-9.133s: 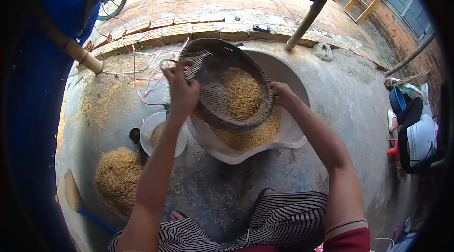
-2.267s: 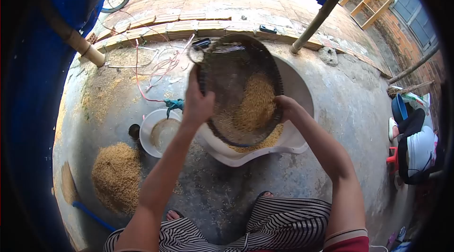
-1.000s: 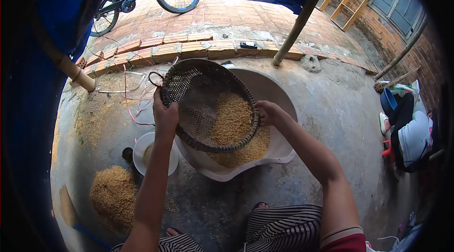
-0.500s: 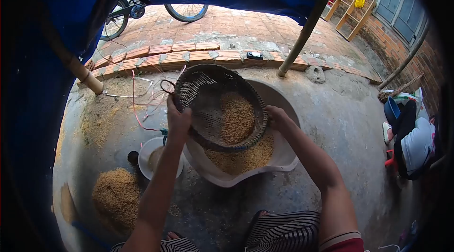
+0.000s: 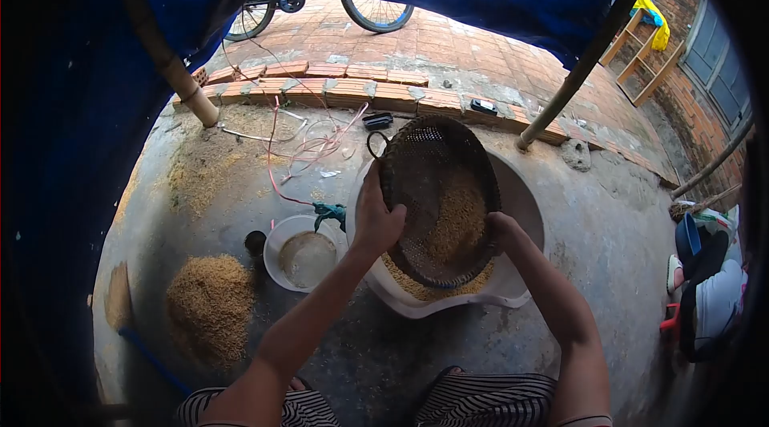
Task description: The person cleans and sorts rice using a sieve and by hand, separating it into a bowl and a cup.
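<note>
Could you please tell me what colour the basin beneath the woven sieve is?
White; the head view shows the basin best, under the dark sieve.

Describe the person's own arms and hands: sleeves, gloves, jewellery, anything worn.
Both arms are bare down to the picture's lower edge, and no sleeve shows clearly. The left hand and right hand wear no gloves. No watch, bracelet or ring can be made out. Below the arms, black-and-white striped clothing covers the legs.
</note>
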A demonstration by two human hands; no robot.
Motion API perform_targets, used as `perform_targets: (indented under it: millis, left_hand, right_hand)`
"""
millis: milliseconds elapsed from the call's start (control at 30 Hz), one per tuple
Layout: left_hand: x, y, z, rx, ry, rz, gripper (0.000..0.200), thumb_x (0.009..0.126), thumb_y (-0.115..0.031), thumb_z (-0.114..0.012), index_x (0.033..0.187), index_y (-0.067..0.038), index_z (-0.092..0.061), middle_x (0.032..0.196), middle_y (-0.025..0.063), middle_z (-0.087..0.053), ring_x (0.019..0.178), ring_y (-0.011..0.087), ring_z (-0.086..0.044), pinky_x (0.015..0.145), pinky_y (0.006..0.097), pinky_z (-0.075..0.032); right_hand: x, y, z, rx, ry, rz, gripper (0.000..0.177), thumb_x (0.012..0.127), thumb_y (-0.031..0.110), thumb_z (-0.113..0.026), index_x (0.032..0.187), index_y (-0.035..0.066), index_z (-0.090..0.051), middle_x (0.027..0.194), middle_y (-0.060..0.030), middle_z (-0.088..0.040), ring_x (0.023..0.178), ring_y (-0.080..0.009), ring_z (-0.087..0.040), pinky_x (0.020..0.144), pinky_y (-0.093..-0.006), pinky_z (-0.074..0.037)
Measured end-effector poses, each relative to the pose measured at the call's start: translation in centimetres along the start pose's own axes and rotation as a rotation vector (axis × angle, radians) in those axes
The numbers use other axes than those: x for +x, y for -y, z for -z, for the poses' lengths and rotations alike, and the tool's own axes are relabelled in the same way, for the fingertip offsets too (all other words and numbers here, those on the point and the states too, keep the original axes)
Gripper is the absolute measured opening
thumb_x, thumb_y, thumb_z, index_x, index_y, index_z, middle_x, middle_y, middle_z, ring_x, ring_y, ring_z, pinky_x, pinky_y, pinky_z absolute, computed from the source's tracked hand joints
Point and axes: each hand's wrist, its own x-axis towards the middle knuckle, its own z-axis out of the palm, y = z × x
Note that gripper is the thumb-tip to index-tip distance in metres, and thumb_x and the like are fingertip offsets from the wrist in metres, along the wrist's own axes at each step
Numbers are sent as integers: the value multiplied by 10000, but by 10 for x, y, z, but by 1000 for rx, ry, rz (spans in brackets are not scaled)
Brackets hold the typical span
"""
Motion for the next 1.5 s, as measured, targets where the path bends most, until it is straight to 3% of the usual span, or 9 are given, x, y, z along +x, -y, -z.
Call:
perform_targets:
  millis: [133,367,533,733,833,933,1133,1300,1500]
  left_hand:
    - [28,-8,33,-167,-38,72,624,676,49,-444,1283,72,-298,1127,189,-509,1007,216,-537,859,288,-423]
    - [5,21,-8,-6,-51,74,716,657,-50,-534,1307,76,-261,1226,293,-375,1183,375,-370,993,359,-301]
    - [34,-2,35,-199,15,206,593,686,70,-423,1269,77,-308,1031,152,-558,840,185,-592,747,265,-476]
    - [7,20,-12,116,-78,-54,706,671,-19,-495,1321,70,-234,1216,255,-418,1128,311,-452,949,351,-367]
    - [6,12,6,-52,19,-100,686,666,10,-479,1315,56,-259,1183,228,-458,1079,273,-496,907,318,-399]
    - [38,0,30,-146,-28,109,629,678,25,-455,1286,60,-299,1097,160,-525,885,164,-555,759,270,-451]
    - [0,7,-13,-53,-56,-11,681,669,7,-496,1309,67,-270,1206,237,-426,1122,302,-455,959,317,-341]
    - [21,-7,23,-237,-31,162,572,684,23,-454,1242,78,-345,1013,131,-566,876,188,-578,801,265,-455]
    - [4,4,-9,96,-58,8,690,675,-37,-505,1317,53,-269,1193,231,-447,1134,281,-446,959,311,-343]
  right_hand:
    - [-32,9,-4,215,91,-169,227,799,136,-489,977,-1,-517,888,-136,-539,819,-251,-541,718,-443,-463]
    - [3,-8,21,66,114,50,201,808,188,-493,963,60,-510,880,-108,-524,818,-238,-528,719,-426,-450]
    - [-16,7,5,193,164,-281,231,815,193,-486,979,29,-492,897,-135,-516,795,-265,-539,690,-454,-453]
    - [4,-2,2,186,65,66,163,811,229,-505,906,96,-508,860,-89,-537,725,-262,-521,635,-490,-447]
    - [-11,-9,5,140,-167,-242,147,816,196,-490,917,89,-493,806,-79,-540,739,-225,-528,613,-449,-467]
    - [8,-5,26,318,374,-234,165,814,167,-476,948,72,-486,783,-101,-538,765,-238,-540,690,-448,-478]
    - [25,-15,25,86,57,157,295,820,218,-489,1051,37,-471,881,-121,-499,817,-248,-529,744,-466,-431]
    - [-22,2,6,169,26,-186,287,814,169,-490,1045,-1,-477,878,-132,-514,752,-241,-558,665,-434,-473]
    - [10,-8,16,-2,-28,36,271,796,179,-529,1020,38,-472,903,-141,-524,811,-235,-535,730,-464,-440]
